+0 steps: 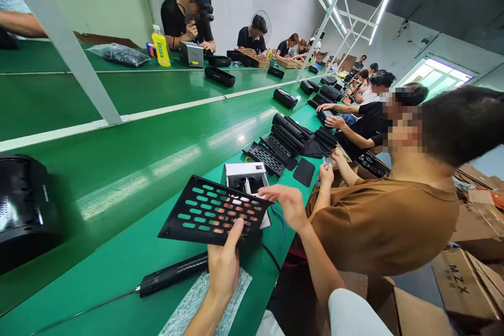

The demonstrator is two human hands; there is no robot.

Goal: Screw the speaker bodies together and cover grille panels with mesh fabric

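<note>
A flat black panel with rows of slots is held tilted over the bench by my left hand, its thumb lying across the slotted face. My right hand is at the panel's right corner, fingers stretched out over a small white machine; whether a fingertip touches the panel I cannot tell. The panel partly hides this machine. Below the panel lies a black electric screwdriver with a long thin bit, its rear end behind my left hand. A speckled grey pad sits under my left forearm.
Several slotted black panels and curved black housings are piled further along the bench. A co-worker in a brown shirt sits close on my right. A glossy black casing stands at far left on the green belt. Cardboard boxes fill the right.
</note>
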